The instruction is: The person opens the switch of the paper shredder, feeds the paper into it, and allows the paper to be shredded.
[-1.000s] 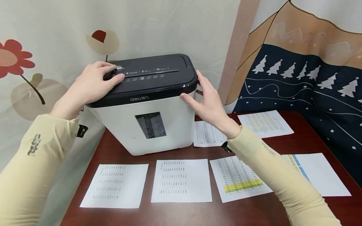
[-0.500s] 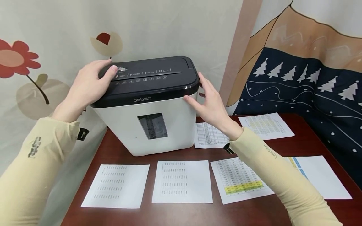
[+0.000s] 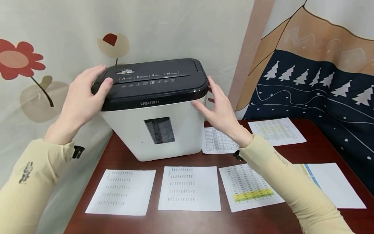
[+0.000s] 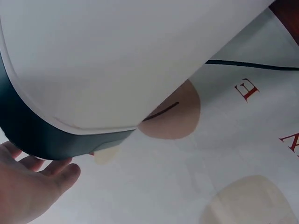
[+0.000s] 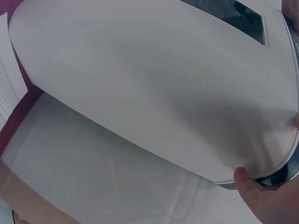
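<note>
A paper shredder with a white body (image 3: 128, 130) and a black lid (image 3: 152, 89) stands upright on the table. Its lid has a long feed slot, small icons and "deli" lettering on the front edge. My left hand (image 3: 80, 100) is at the lid's left end, thumb raised near the top edge and fingers spread behind it. In the left wrist view the left hand (image 4: 35, 193) lies by the rounded black rim. My right hand (image 3: 220, 112) touches the right end, thumb on the front corner below the lid, fingers fairly straight along the side.
Printed sheets lie around the shredder: a left sheet (image 3: 121, 191), a middle sheet (image 3: 190, 188), a yellow-striped sheet (image 3: 251, 187) and more at right, such as one by the back edge (image 3: 277, 131). A patterned curtain (image 3: 175, 29) hangs behind the table (image 3: 152, 224).
My left hand has slid leftward and off the top of the lid to its left end, uncovering the silver-marked area. The right hand keeps its place on the shredder.
</note>
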A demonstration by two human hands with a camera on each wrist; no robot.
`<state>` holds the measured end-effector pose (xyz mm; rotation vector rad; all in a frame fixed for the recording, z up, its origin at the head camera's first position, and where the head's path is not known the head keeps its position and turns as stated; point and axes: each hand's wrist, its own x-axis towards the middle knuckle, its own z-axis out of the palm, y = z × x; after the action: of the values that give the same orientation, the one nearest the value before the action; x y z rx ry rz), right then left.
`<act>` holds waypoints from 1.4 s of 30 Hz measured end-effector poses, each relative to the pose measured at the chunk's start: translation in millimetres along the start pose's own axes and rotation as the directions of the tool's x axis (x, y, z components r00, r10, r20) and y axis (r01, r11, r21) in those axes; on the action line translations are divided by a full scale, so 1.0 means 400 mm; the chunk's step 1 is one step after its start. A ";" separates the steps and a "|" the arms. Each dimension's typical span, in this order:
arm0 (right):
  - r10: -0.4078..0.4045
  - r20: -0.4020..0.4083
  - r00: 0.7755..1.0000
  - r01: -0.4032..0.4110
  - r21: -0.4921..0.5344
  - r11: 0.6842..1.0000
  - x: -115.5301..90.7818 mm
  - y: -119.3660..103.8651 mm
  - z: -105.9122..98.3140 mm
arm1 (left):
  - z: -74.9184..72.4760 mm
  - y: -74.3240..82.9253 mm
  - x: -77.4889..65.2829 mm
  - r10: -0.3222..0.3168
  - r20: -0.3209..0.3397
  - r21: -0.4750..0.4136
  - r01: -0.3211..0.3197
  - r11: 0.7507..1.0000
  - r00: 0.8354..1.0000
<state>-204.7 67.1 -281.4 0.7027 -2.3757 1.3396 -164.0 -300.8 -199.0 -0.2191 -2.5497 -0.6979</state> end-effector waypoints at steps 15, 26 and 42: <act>0.005 0.205 0.979 0.043 -0.228 0.973 -0.119 0.060 -0.006 | 0.104 0.037 -0.187 0.369 -0.352 0.043 -0.380 0.924 0.860; -0.003 0.206 0.978 0.055 -0.244 0.968 -0.139 0.069 0.005 | 0.045 0.045 -0.110 0.112 -0.168 0.017 -0.111 0.994 0.979; 0.011 0.006 1.000 -0.011 -0.016 1.000 -0.004 -0.008 0.004 | 0.002 0.049 0.129 -0.157 0.380 0.241 0.066 0.968 0.912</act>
<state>-201.7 64.6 -280.8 0.6906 -2.3959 1.3229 -203.7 -282.3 -165.6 -0.1492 -3.0255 -0.4316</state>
